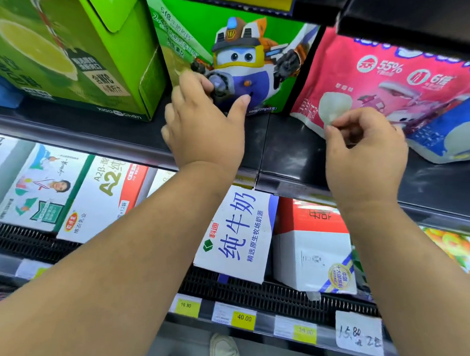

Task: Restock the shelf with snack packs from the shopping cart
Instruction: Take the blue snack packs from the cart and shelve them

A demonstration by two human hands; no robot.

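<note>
A green snack pack with a cartoon robot stands upright on the dark shelf. My left hand touches its lower front, fingers spread against the pack and thumb out to the right. To the right a pink snack pack leans back on the same shelf. My right hand pinches that pack's lower left corner between thumb and curled fingers. A blue snack pack lies tilted against the pink one at the far right.
Two tall green cartons stand left of the green pack. Above hangs another shelf's dark edge. The shelf below holds milk boxes and yellow price tags. The shopping cart is out of view; shoes show on the floor.
</note>
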